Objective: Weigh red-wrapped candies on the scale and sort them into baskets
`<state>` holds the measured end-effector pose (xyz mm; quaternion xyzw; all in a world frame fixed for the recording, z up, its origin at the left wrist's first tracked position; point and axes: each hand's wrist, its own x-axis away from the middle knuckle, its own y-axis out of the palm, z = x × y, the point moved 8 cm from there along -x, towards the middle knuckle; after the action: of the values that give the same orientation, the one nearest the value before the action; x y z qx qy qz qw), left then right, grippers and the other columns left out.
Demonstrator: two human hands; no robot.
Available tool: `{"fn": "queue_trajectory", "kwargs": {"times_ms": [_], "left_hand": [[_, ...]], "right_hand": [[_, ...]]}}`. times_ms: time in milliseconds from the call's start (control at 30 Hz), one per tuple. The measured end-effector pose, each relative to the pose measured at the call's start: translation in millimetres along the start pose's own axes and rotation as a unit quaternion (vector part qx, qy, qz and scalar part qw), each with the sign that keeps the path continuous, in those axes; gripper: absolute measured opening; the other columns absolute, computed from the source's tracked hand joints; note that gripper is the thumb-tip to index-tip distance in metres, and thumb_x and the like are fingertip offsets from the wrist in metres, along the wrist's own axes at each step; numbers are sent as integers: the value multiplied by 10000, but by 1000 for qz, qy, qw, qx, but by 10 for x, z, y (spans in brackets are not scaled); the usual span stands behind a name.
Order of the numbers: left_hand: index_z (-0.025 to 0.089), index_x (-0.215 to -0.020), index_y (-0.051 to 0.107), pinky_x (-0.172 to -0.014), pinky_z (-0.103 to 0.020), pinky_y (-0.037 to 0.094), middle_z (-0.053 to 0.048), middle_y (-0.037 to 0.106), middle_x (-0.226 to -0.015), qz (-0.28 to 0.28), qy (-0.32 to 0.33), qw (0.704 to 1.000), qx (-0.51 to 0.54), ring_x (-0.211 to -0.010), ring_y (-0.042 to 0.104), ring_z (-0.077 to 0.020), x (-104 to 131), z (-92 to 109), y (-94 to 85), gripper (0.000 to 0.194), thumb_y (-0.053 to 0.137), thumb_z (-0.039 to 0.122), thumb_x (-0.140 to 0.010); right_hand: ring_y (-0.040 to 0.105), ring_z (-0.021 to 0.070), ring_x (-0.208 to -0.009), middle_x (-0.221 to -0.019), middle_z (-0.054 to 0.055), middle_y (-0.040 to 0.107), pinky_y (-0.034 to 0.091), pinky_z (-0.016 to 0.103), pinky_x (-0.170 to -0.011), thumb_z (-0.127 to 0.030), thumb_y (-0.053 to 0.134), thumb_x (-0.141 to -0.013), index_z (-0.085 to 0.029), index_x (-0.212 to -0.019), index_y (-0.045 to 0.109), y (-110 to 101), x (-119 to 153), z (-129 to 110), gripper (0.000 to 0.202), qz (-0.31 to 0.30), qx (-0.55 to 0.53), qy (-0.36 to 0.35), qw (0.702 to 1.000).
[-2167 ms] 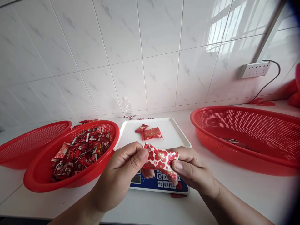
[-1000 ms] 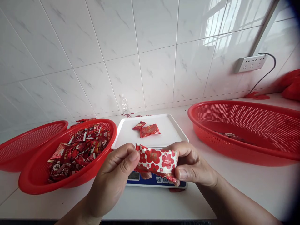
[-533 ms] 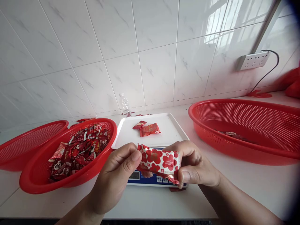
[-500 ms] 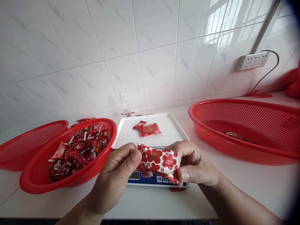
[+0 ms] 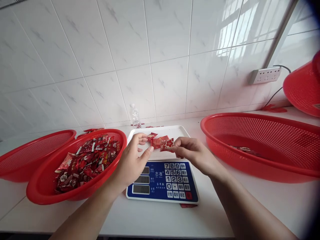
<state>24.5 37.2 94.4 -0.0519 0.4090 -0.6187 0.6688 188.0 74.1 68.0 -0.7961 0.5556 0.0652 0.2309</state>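
My right hand [image 5: 191, 150] pinches the right end of a flower-print snack packet [image 5: 167, 144], red on white, low over the scale's white tray [image 5: 172, 132]. Its left end overlaps a plain red packet [image 5: 157, 141] lying on the tray. A smaller red packet [image 5: 152, 135] lies beside that one, close to the fingers of my left hand [image 5: 133, 156]. That hand is open, thumb and fingers apart, with nothing in it. Below both hands is the scale's blue keypad panel [image 5: 161, 186], its displays partly covered by my left hand.
A red basket [image 5: 37, 195] full of wrapped packets stands left, another red basket [image 5: 15, 158] behind it. On the right is a large red basket [image 5: 225, 166] with a few packets. A clear bottle [image 5: 135, 116] stands near the wall; a packet [image 5: 188, 205] pokes out under the scale.
Both hands have moved forward, away from me, to the tray with the flower-print packet. My left hand has let go of it. The scale panel is now uncovered, and a hanging red basket shows at right.
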Motion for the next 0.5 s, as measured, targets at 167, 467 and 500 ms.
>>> {"fn": "queue_trajectory", "kwargs": {"times_ms": [167,467,500], "left_hand": [[201,-1285,386,-1087,-455,289,-121,418,-1403,-117,39,983,-133,-1340,316,-260,-181,-156,368,426,473,217,-869],[158,-1401,314,-1098,-437,258,-151,289,-1500,-261,-3,949,-176,-1393,221,-287,-484,-415,826,611,418,486,-896],[169,-1396,329,-1082,-401,295,-134,328,-1486,-270,6,947,-172,-1373,281,-268,-501,-398,829,592,413,482,-900]], "right_hand": [[422,131,-474,-520,9,544,236,264,-464,-388,456,-850,-207,-592,537,-190,-70,172,326,70,373,55,924],[623,228,-919,-965,92,702,439,315,-749,-281,417,-903,-196,-976,668,9,-99,186,275,6,392,-30,919],[624,228,-927,-964,91,704,441,317,-762,-276,412,-907,-201,-979,669,41,-94,184,278,-7,393,-35,919]]}}
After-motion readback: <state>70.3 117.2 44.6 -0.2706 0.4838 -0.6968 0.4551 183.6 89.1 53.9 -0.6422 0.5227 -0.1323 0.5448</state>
